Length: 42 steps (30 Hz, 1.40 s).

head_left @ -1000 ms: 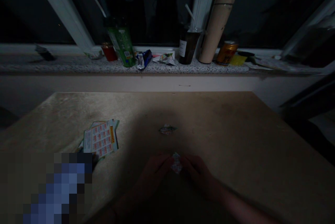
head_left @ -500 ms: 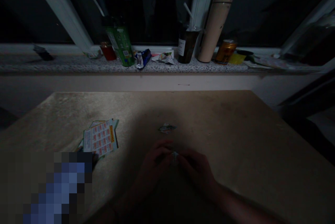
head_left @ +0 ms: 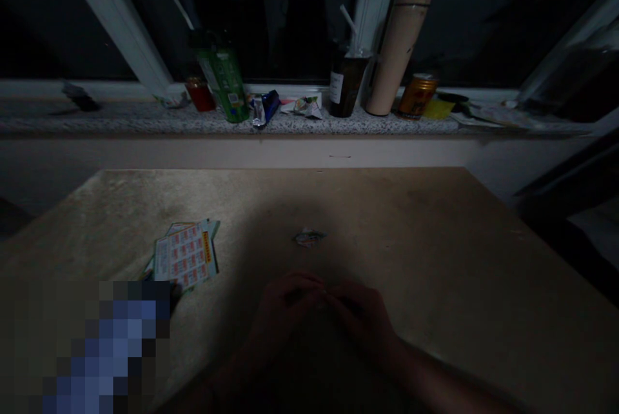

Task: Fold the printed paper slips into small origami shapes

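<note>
My left hand (head_left: 285,311) and my right hand (head_left: 362,314) meet low over the near middle of the tan table (head_left: 435,240), in deep shadow. Their fingers are curled and pinched together where they touch. A small paper piece seen between them earlier is hidden now. A small folded paper piece (head_left: 309,237) lies on the table just beyond my hands. A stack of printed sheets with red and orange squares (head_left: 186,258) lies to the left.
A stone windowsill (head_left: 120,118) runs along the back with a green bottle (head_left: 223,82), a red jar (head_left: 200,95), a blue wrapper (head_left: 265,108), a dark cup with straw (head_left: 345,82), a tall beige cup (head_left: 399,46) and a gold can (head_left: 416,97). The window is dark.
The small paper piece showed between my fingertips a second ago. My hands closed over it and it is no longer visible; they sit slightly lower now.
</note>
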Each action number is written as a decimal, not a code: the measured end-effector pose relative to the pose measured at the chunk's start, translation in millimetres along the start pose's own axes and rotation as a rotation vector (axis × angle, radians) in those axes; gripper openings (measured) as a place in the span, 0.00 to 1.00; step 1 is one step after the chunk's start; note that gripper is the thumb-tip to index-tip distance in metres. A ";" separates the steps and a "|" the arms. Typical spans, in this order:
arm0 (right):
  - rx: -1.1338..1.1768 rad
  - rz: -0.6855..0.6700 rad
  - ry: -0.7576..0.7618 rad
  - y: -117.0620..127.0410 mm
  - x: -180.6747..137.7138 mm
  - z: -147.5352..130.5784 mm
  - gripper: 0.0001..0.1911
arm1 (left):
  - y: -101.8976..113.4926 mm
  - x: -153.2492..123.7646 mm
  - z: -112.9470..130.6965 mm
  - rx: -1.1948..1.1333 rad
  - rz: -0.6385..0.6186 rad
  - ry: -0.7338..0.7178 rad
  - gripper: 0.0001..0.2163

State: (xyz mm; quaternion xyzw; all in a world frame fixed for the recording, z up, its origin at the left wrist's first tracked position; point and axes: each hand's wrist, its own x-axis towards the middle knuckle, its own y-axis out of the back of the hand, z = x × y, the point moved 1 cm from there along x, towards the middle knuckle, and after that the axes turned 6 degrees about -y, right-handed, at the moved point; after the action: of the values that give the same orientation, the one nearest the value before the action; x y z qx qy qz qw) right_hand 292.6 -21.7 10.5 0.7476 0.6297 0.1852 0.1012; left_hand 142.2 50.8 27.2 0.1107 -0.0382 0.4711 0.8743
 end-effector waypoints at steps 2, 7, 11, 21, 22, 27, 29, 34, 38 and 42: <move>0.013 -0.006 0.025 0.4 0.0 -0.6 0.11 | 0.1 -0.7 -1.7 -0.002 0.005 -0.003 0.04; -0.010 -0.010 0.032 1.3 -2.1 -2.3 0.11 | 0.2 -1.5 -1.9 -0.023 0.001 0.012 0.04; -0.010 -0.016 0.035 2.1 -4.4 -4.1 0.11 | 0.0 -2.2 1.0 -0.041 0.002 0.029 0.03; -0.003 0.016 0.024 3.2 -5.2 -7.3 0.12 | -1.1 0.4 4.0 -0.096 0.038 0.100 0.03; -0.006 0.030 0.023 3.1 -5.3 -7.0 0.12 | -1.1 0.5 3.7 -0.096 0.032 0.104 0.03; 0.013 0.083 -0.019 3.8 -6.5 -5.1 0.11 | -1.2 -1.1 1.7 -0.126 0.004 0.087 0.04; 0.020 0.108 -0.031 4.4 -7.2 -4.5 0.11 | -1.6 -2.1 1.9 -0.132 0.003 0.074 0.03; 0.018 0.163 -0.046 5.6 -7.9 -2.6 0.10 | -4.5 -5.3 4.8 -0.069 -0.053 0.078 0.06; 0.028 0.207 -0.044 5.3 -7.4 -1.1 0.10 | -5.5 -7.6 5.1 0.041 -0.095 0.086 0.08; 0.031 0.216 -0.063 4.7 -6.4 -1.1 0.10 | -3.6 -10.4 4.3 0.138 -0.065 0.079 0.08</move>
State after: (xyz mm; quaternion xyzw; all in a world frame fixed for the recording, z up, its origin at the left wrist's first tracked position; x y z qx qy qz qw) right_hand 295.5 -29.0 12.4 0.8181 0.5447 0.1614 0.0888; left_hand 139.7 39.4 29.1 0.1533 0.0327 0.4479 0.8802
